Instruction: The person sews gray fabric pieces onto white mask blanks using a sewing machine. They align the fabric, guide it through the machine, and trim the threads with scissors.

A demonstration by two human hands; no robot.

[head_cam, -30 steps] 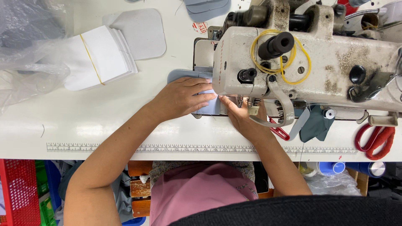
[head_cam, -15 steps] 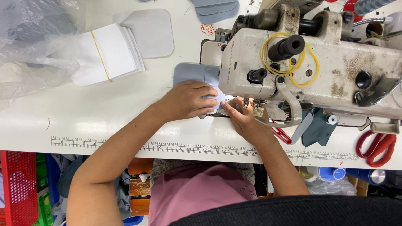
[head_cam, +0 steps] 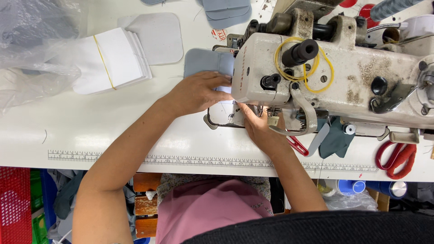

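Note:
My left hand [head_cam: 197, 91] lies flat, fingers spread, on a grey-blue fabric piece [head_cam: 203, 62] on the white table, pressing it toward the needle area of a cream sewing machine [head_cam: 334, 77]. My right hand [head_cam: 259, 128] rests on the table under the machine head, fingers reaching to the fabric near the presser foot; its fingertips are partly hidden by the machine. The metal needle plate [head_cam: 221, 115] shows between the two hands.
A banded stack of white pieces [head_cam: 113, 61] and a grey shaped piece [head_cam: 156, 36] lie at the back left beside clear plastic bags [head_cam: 31, 49]. More grey pieces [head_cam: 226, 11] sit at the top. Red-handled scissors [head_cam: 398, 158] lie at right. A ruler strip [head_cam: 181, 160] runs along the table's front edge.
The fabric piece has slid farther back, away from me, with my left hand on it. My right hand stays close to the presser foot. The camera view has shifted slightly.

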